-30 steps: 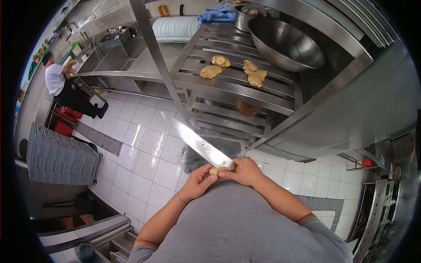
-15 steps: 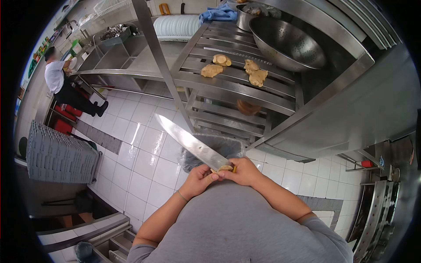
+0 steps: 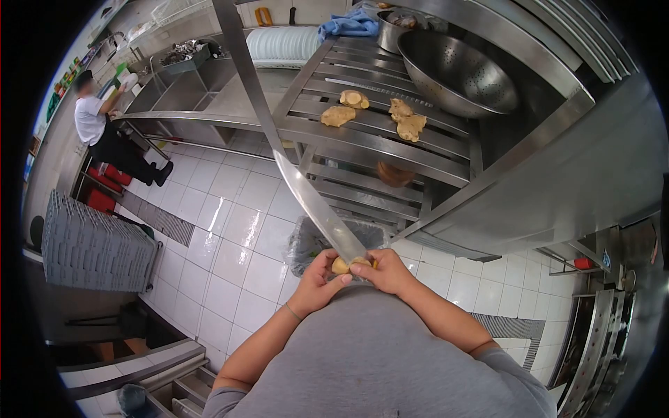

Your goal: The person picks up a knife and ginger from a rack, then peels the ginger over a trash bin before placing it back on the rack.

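My right hand is closed round the handle of a large knife, whose broad blade points up and to the left. My left hand grips a small piece of ginger against the blade's heel, close to my grey shirt. Both hands nearly touch. On the slatted metal rack ahead lie a ginger piece, another with a pale cut face and a knobbly one. Part of the knife handle is hidden by my right hand.
Below the blade stands a bin lined with clear plastic. A perforated metal bowl and a blue cloth are on the rack. A person stands at the far left by the sinks. Stacked grey crates stand at left.
The knife has swung to a steeper angle, its tip moving up and right. More of the ginger in my left hand shows. The person at the far left has shifted their arms.
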`<state>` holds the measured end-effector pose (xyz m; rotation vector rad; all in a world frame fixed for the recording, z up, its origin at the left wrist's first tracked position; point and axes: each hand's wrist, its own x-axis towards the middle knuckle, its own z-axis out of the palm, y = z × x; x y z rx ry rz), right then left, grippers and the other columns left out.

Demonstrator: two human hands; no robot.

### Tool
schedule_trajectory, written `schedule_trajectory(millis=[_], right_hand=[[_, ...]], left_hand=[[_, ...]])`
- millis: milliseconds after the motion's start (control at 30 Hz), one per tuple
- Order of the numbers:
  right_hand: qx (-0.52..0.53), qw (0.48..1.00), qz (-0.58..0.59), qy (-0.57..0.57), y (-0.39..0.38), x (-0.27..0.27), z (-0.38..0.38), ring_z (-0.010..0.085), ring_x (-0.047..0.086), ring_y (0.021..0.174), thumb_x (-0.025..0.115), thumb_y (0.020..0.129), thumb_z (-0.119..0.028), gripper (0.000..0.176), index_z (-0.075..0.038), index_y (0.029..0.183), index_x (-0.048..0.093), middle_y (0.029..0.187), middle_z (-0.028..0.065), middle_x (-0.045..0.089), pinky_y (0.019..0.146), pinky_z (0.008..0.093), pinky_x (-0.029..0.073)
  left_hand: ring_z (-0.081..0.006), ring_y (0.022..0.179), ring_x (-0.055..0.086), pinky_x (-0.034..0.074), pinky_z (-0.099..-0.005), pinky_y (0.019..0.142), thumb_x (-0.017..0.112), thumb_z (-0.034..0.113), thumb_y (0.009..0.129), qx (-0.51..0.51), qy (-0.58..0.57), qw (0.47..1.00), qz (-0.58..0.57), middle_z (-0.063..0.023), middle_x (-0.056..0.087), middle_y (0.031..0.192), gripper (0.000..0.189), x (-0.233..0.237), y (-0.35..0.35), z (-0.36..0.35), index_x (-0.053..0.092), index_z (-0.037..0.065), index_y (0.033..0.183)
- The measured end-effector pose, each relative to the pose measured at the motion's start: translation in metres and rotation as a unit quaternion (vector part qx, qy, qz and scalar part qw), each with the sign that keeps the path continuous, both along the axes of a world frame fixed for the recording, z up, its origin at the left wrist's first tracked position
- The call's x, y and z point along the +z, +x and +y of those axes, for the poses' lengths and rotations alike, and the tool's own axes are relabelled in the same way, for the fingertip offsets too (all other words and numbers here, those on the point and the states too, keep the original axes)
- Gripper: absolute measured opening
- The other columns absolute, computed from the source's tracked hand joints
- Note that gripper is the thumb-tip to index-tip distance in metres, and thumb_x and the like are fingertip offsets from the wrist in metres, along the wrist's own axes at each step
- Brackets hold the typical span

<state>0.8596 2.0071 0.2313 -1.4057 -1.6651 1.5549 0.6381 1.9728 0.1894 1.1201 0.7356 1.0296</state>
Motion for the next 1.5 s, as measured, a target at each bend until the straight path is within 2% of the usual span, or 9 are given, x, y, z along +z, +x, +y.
schedule_trajectory(millis=[233,500,833,1100,1233,1333,1400,1433,1500], right_hand=[[-0.03,0.999,0.04,-0.002,0.002,-0.009,-0.003,0.0113,0.061,0.07,0.086,0.087,-0.043,0.045,0.0,0.096,0.077,0.074,0.006,0.07,0.065,0.0322,0.051],[-0.047,0.969,-0.191,0.15,0.006,-0.006,0.0,0.0337,0.07,0.068,0.083,0.074,-0.069,0.065,-0.005,0.079,0.07,0.071,0.0143,0.07,0.065,0.0412,0.055],[-0.026,0.974,-0.176,0.138,0.005,-0.002,0.001,0.0352,0.072,0.069,0.081,0.076,-0.069,0.065,-0.005,0.081,0.072,0.071,0.015,0.071,0.066,0.0428,0.056],[0.003,0.954,-0.233,0.187,0.003,-0.001,0.002,0.0386,0.071,0.07,0.078,0.077,-0.069,0.065,-0.005,0.077,0.07,0.07,0.016,0.071,0.066,0.0459,0.056],[0.012,0.949,-0.251,0.192,0.004,0.002,0.004,0.0394,0.072,0.072,0.077,0.076,-0.071,0.066,-0.005,0.077,0.07,0.072,0.0167,0.071,0.068,0.0467,0.057],[0.036,0.945,-0.262,0.19,0.005,-0.002,0.006,0.036,0.073,0.072,0.081,0.079,-0.063,0.059,-0.005,0.082,0.072,0.074,0.0171,0.072,0.069,0.0449,0.057],[-0.011,0.988,-0.043,0.147,0.004,-0.016,0.005,0.0208,0.066,0.057,0.083,0.088,-0.041,0.041,-0.002,0.088,0.072,0.066,0.0082,0.068,0.057,0.0366,0.053],[-0.013,0.988,-0.043,0.148,0.005,-0.014,0.007,0.0208,0.066,0.057,0.083,0.088,-0.041,0.041,-0.002,0.088,0.072,0.066,0.0082,0.068,0.057,0.0366,0.053],[-0.019,0.997,0.02,-0.069,0.008,-0.007,0.013,0.0151,0.062,0.054,0.081,0.093,-0.04,0.041,0.0,0.092,0.074,0.065,0.0055,0.065,0.052,0.0325,0.049]], left_hand=[[-0.013,0.111,0.065,0.051,-0.0305,0.1,0.076,0.022,0.098,0.01,-0.016,0.998,0.064,-0.0061,0.071,0.122,0.049,0.003,-0.002,-0.003,0.061,0.001,0.14],[-0.0108,0.088,0.064,0.054,-0.0278,0.082,0.079,0.024,0.096,0.045,0.043,0.971,0.233,-0.0075,0.073,0.104,0.049,0.033,-0.003,-0.003,0.063,-0.001,0.135],[-0.0083,0.076,0.06,0.052,-0.0272,0.072,0.079,0.024,0.095,0.048,0.042,0.968,0.245,-0.0055,0.071,0.092,0.045,0.036,0.001,0.001,0.065,0.001,0.131],[-0.0159,0.067,0.06,0.051,-0.0334,0.066,0.082,0.031,0.092,0.047,0.057,0.948,0.31,-0.0103,0.067,0.079,0.037,0.037,0.0,0.004,0.07,0.0,0.109],[-0.011,0.07,0.058,0.051,-0.0312,0.067,0.081,0.025,0.092,0.027,0.058,0.926,0.373,-0.007,0.069,0.079,0.03,0.032,-0.004,0.007,0.07,0.0,0.106],[-0.0209,0.067,0.065,0.052,-0.0369,0.065,0.083,0.037,0.09,0.021,0.088,0.908,0.408,-0.0118,0.066,0.076,0.042,0.034,-0.006,0.008,0.069,-0.001,0.102],[-0.0215,0.087,0.071,0.055,-0.0355,0.079,0.078,0.03,0.095,-0.004,0.061,0.95,0.306,-0.0143,0.072,0.1,0.046,0.043,-0.004,0.011,0.065,-0.001,0.126],[-0.0215,0.087,0.071,0.055,-0.0355,0.079,0.078,0.03,0.095,-0.005,0.062,0.95,0.306,-0.0143,0.072,0.1,0.046,0.035,-0.003,0.012,0.065,-0.001,0.126],[-0.0234,0.117,0.067,0.053,-0.0361,0.099,0.07,0.019,0.1,0.011,0.104,0.994,0.01,-0.0143,0.064,0.133,0.062,0.01,0.0,0.012,0.045,0.001,0.154]])
